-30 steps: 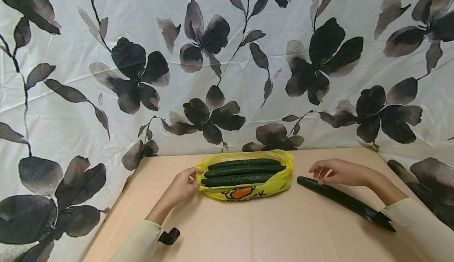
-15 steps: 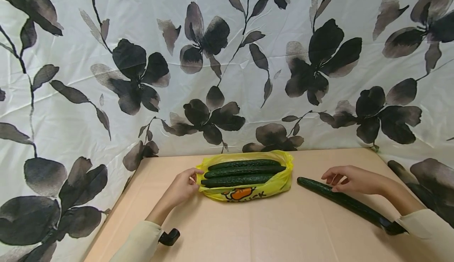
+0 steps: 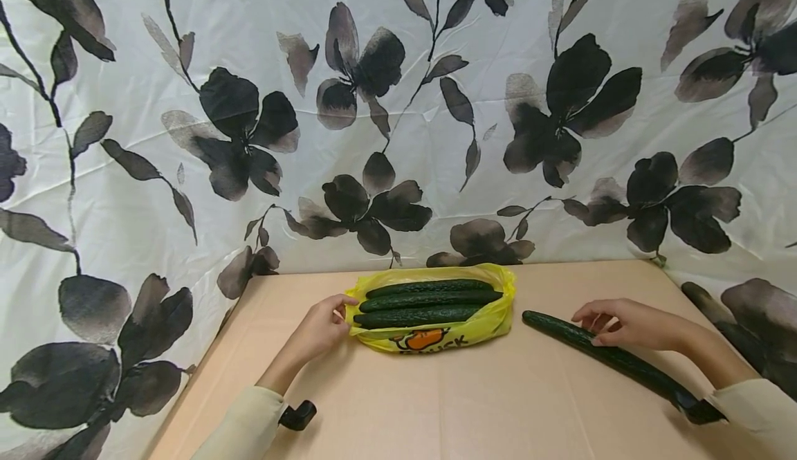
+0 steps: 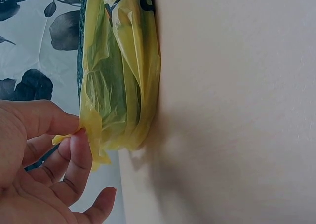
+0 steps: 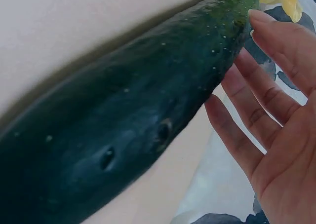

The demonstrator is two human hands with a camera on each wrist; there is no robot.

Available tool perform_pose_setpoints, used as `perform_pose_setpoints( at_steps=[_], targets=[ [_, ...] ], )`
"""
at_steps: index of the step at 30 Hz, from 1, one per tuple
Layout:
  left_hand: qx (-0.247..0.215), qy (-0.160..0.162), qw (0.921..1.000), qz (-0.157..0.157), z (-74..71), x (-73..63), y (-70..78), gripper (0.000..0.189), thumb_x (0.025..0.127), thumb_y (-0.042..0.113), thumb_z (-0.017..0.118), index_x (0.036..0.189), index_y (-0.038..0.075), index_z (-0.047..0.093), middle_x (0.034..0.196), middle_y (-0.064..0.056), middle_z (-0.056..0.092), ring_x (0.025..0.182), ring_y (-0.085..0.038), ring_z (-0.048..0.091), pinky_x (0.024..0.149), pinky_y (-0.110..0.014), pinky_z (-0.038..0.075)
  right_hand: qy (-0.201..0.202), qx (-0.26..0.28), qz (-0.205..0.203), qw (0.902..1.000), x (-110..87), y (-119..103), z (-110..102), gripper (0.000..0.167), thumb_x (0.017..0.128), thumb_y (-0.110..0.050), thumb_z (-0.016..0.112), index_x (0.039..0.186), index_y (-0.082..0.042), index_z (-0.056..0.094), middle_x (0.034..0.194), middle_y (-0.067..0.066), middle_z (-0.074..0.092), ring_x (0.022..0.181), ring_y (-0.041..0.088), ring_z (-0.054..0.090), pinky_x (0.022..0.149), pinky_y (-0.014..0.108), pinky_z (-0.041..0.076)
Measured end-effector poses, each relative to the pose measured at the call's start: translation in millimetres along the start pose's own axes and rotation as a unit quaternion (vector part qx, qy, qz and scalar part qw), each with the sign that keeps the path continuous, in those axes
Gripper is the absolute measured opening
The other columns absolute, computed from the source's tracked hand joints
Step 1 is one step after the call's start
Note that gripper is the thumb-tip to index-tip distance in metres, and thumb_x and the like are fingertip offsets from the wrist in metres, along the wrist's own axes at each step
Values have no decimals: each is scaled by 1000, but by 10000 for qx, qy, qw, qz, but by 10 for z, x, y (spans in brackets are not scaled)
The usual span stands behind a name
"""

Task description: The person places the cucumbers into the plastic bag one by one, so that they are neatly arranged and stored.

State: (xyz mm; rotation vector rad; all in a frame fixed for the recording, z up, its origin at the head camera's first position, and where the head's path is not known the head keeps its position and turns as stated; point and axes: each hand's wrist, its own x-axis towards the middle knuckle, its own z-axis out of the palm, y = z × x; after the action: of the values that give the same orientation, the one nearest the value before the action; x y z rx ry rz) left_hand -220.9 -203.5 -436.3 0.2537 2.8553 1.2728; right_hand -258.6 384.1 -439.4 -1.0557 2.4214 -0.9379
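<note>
Several dark green cucumbers (image 3: 423,301) lie side by side in a yellow plastic bag (image 3: 457,339) with an orange and black print. My left hand (image 3: 325,325) pinches the bag's left edge between thumb and index finger, as the left wrist view shows up close. One more cucumber (image 3: 613,356) lies slantwise on the tabletop, right of the bag. Over its upper part is my right hand (image 3: 631,325), fingers loosely bent and not wrapped around it. In the right wrist view the fingertips (image 5: 259,17) meet the cucumber's side; whether they press it I cannot tell.
A beige tabletop (image 3: 448,405) lies under everything. Behind it hangs a white cloth (image 3: 461,225) with dark flower prints. A black wrist camera (image 3: 299,415) sits at my left cuff; another camera (image 3: 703,410) at my right cuff covers the loose cucumber's near end.
My right hand has shifted right and toward me along the loose cucumber, slowing in the last half second. My left hand, the bag and the cucumbers have stayed in place.
</note>
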Motion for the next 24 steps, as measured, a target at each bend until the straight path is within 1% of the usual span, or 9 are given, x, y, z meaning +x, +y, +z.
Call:
perform_pose_setpoints(
  at_steps=[9,12,16,24],
  targets=[
    [48,16,10000,0,7,-3,-9,44,83,-11,66,125,3,67,97,-10,57,79,-15,58,68,-26,49,31,-80,265,9996,-55,41,42,46,94,-25,72,132,-3,60,116,7,65,99,8,64,80,27,56],
    [20,24,10000,16,7,-5,-12,44,83,-11,66,124,3,67,98,-11,57,79,-15,58,67,-26,49,13,-67,270,9996,-65,39,51,46,94,-25,72,133,-3,60,117,8,65,100,6,63,80,28,56],
    [-2,16,10000,24,6,-6,-11,44,83,-11,66,124,2,67,99,-13,57,79,-15,58,67,-26,49,-29,-76,226,9997,-71,27,49,46,94,-24,72,133,-3,59,118,10,65,101,7,63,79,29,56],
    [17,13,10000,9,8,-23,-6,44,83,-10,67,125,3,67,101,-17,58,78,-15,59,66,-24,49,-194,-20,605,9980,-70,19,50,50,93,-23,74,137,-5,58,115,10,63,96,9,64,75,27,55]
  ],
)
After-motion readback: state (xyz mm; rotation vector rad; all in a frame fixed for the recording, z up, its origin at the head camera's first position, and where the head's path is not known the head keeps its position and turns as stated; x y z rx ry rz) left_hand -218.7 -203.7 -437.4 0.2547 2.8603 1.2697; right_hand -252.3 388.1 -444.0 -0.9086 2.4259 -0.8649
